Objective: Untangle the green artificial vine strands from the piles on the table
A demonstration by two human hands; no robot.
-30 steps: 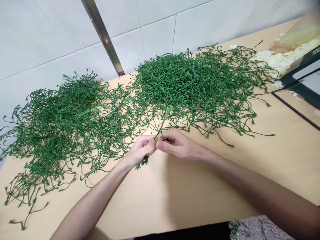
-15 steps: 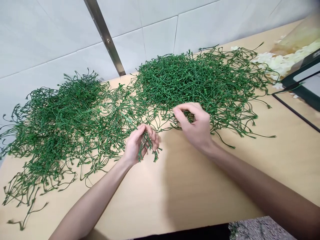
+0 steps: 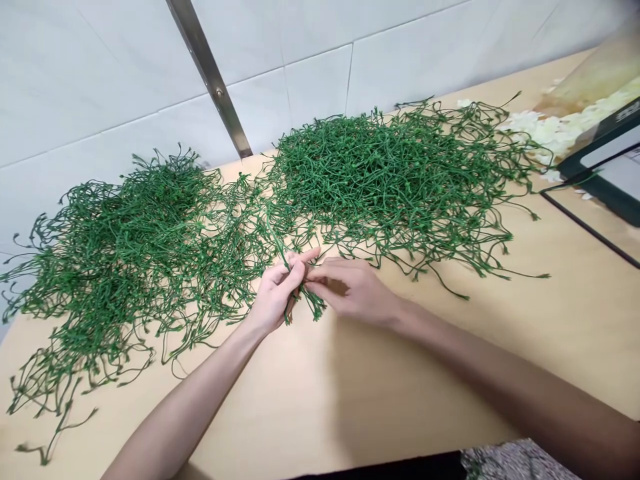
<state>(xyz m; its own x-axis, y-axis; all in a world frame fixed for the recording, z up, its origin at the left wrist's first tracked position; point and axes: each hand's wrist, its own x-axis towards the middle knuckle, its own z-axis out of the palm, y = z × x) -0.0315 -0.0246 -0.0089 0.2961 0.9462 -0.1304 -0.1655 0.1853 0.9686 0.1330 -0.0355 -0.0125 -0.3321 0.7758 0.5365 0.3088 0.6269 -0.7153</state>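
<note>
My left hand (image 3: 275, 293) is closed round a small bundle of green plastic stems (image 3: 314, 305), their tips hanging out below the fingers. One long stem sticks up from this hand toward the pile. My right hand (image 3: 345, 287) meets the left at the fingertips, its thumb and fingers pinched together beside the bundle; what lies in the pinch is hidden. Behind the hands spread a large heap of loose green stems (image 3: 380, 173) on the right and another tangled heap (image 3: 125, 233) on the left, joined by a thinner scatter.
The heaps lie on a light wooden table (image 3: 280, 413) against a tiled wall (image 3: 320, 80) with a metal strip (image 3: 213, 77). White petals (image 3: 550, 130) and a dark-framed object (image 3: 605, 153) stand at the right, with a thin black bar (image 3: 590, 230) near them.
My right hand has moved left and down from the edge of the right heap to the left hand's fingertips. The left hand keeps its bundle and has shifted slightly.
</note>
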